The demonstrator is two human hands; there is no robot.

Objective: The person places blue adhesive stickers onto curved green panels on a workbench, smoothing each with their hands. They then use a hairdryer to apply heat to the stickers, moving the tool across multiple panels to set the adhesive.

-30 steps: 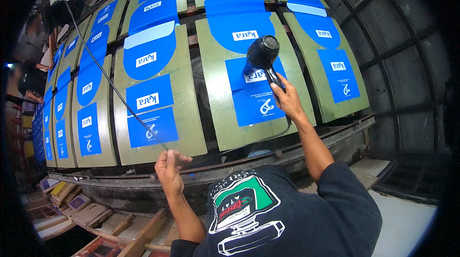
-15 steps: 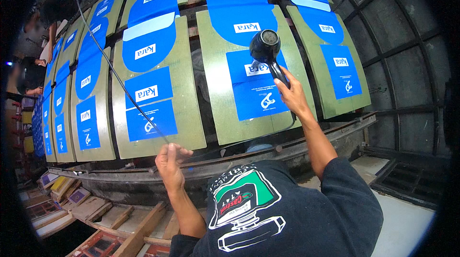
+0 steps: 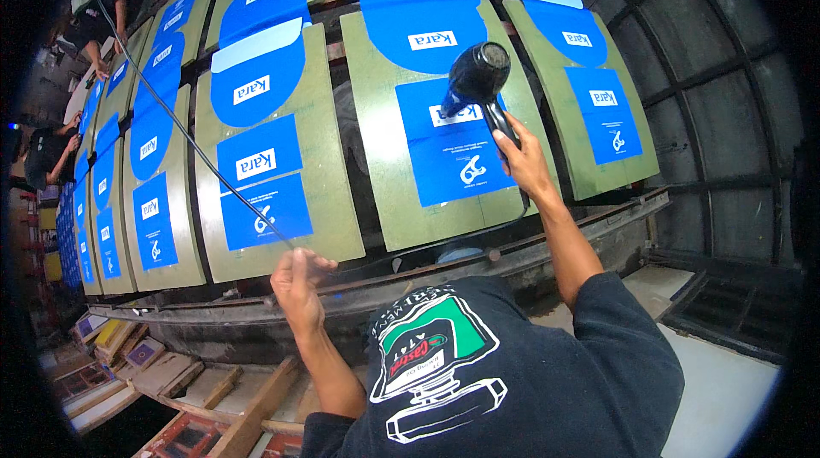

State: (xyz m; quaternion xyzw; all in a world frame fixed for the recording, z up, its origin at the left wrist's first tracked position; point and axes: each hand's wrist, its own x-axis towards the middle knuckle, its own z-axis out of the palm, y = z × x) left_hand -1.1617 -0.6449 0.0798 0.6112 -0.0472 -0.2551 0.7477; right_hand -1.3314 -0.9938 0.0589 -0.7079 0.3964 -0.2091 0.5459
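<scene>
My right hand (image 3: 523,159) is closed round the handle of a black hair dryer (image 3: 477,74). The dryer hangs over a blue printed piece (image 3: 444,172) with white lettering, its nozzle tilted down to the left. That piece lies flat on a greenish board (image 3: 376,125), below a rounded blue piece (image 3: 418,10). At the near edge of the boards, my left hand (image 3: 299,283) pinches a thin black cord (image 3: 192,138). One stretch of it runs up to the far left; another passes right along the near edge, toward the dryer.
More boards with blue pieces stand in rows to the left (image 3: 342,202) and right (image 3: 589,176), split by dark gaps. A metal rail (image 3: 581,232) crosses in front of me. Two other people (image 3: 51,151) reach over boards at far left. A dark panelled wall (image 3: 726,116) rises at right.
The hair dryer has swung so that its nozzle shows, pointing down to the left. My left hand still pinches the cord. The people at far left have shifted, and the whole view has moved slightly.
</scene>
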